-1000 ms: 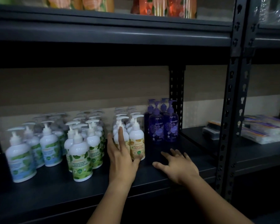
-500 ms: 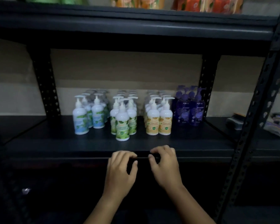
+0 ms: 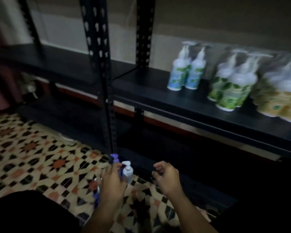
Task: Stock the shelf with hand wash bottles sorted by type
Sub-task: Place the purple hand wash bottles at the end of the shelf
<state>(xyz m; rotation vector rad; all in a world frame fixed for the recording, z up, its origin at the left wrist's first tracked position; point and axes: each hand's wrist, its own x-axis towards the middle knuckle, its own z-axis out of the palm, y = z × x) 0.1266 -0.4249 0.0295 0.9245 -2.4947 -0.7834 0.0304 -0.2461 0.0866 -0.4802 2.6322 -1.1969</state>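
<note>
Several hand wash bottles stand on the patterned floor at the foot of the rack: a purple pump bottle [image 3: 115,159], a white one [image 3: 128,171] and another purple one [image 3: 96,200] partly hidden. My left hand [image 3: 111,183] reaches over them, fingers stretched toward the purple bottle's neck; no grip shows. My right hand [image 3: 167,176] hovers to the right, fingers loosely curled, holding nothing. On the black shelf [image 3: 158,96] at the upper right stand sorted groups: blue-label bottles [image 3: 183,73], green-label bottles [image 3: 230,89] and yellow-label bottles [image 3: 279,103]. The view is blurred.
A black perforated upright [image 3: 99,64] of the rack rises just behind the floor bottles. A lower shelf [image 3: 191,148] lies dark under the stocked one. An adjoining shelf unit [image 3: 40,61] stands at the left. My dark-clothed knee [image 3: 23,214] fills the bottom left corner.
My view has swung left and down from the shelf front to the floor. Both hands left the shelf edge; the left now reaches over the bottles on the floor.
</note>
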